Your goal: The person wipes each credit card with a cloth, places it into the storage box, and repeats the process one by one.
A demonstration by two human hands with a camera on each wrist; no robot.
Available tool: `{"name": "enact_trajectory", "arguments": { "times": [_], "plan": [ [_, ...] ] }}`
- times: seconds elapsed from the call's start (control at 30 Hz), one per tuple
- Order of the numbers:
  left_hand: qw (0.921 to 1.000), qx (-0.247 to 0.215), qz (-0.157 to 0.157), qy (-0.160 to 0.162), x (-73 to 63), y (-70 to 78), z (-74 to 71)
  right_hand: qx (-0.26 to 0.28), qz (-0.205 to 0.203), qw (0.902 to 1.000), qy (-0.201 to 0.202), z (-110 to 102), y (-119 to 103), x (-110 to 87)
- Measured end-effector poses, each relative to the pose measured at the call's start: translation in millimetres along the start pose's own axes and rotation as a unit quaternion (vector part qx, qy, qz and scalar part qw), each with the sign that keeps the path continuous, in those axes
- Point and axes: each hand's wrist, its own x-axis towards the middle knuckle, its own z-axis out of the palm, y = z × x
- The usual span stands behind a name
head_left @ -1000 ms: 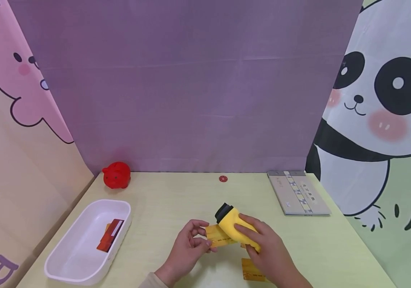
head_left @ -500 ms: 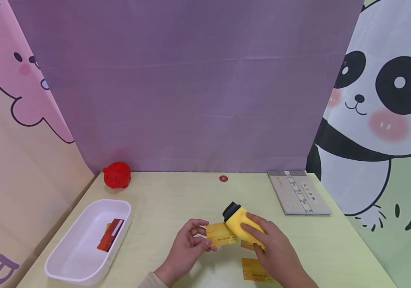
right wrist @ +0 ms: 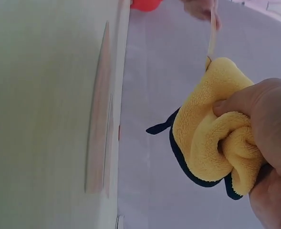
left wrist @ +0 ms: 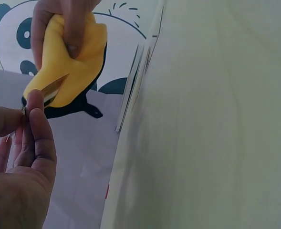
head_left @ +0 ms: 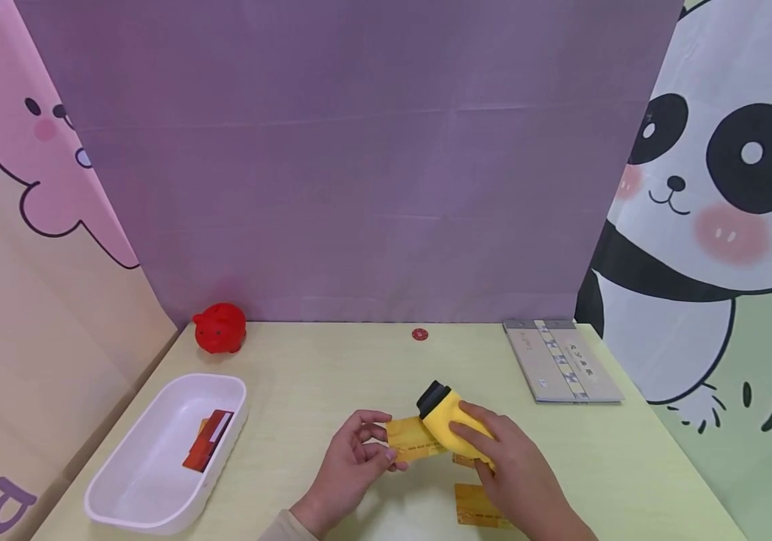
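In the head view, my left hand (head_left: 352, 469) pinches a gold bank card (head_left: 404, 439) by its left end, above the table. My right hand (head_left: 521, 469) grips a bunched yellow cloth (head_left: 453, 427) with black edging, which lies over the card's right part. The left wrist view shows the card (left wrist: 54, 90) edge-on against the fluffy cloth (left wrist: 66, 62), its far end hidden in the folds. From the right wrist, the cloth (right wrist: 202, 129) is seen folded under my thumb. Another gold card (head_left: 479, 506) lies on the table below my right hand, and part of one more (head_left: 463, 460) shows under the cloth.
A white tray (head_left: 104, 517) on the left holds a red card (head_left: 210, 442) and something orange beneath it. Toward the back stand a red piggy bank (head_left: 219, 328), a small red chip (head_left: 419, 334) and, at right, a grey booklet (head_left: 563, 362).
The cloth in my right hand slid rightward along the card, baring more of it, then came slightly back left. My left hand keeps its pinch on the card, almost still.
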Motion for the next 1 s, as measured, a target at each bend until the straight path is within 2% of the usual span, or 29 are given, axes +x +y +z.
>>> {"name": "enact_trajectory", "arguments": {
  "times": [0.1,0.33,0.57,0.7,0.8,1.0],
  "plan": [
    [1.0000,0.001,0.000,0.006,0.3,1.1,-1.2,-0.002,0.012,0.9999,0.002,-0.7,2.8,0.7],
    [0.9999,-0.002,0.000,0.013,1.1,0.2,-0.7,0.010,-0.014,0.9998,0.005,-3.0,-7.1,0.8],
    [1.0000,-0.002,0.006,-0.003,-0.1,0.3,-1.8,0.013,-0.017,0.9997,0.007,-2.5,-3.9,-0.7],
    [0.9999,0.007,0.008,-0.003,-0.1,0.4,-3.6,0.001,0.005,1.0000,-0.005,0.1,4.4,-1.8],
    [0.9998,0.020,0.002,0.004,-0.1,1.0,-4.4,-0.003,0.031,0.9995,0.001,0.6,9.8,-2.7],
    [0.9983,0.048,-0.016,0.029,0.6,3.4,-4.6,0.029,0.067,0.9954,0.063,-1.7,14.7,-3.6]
  ]
}}
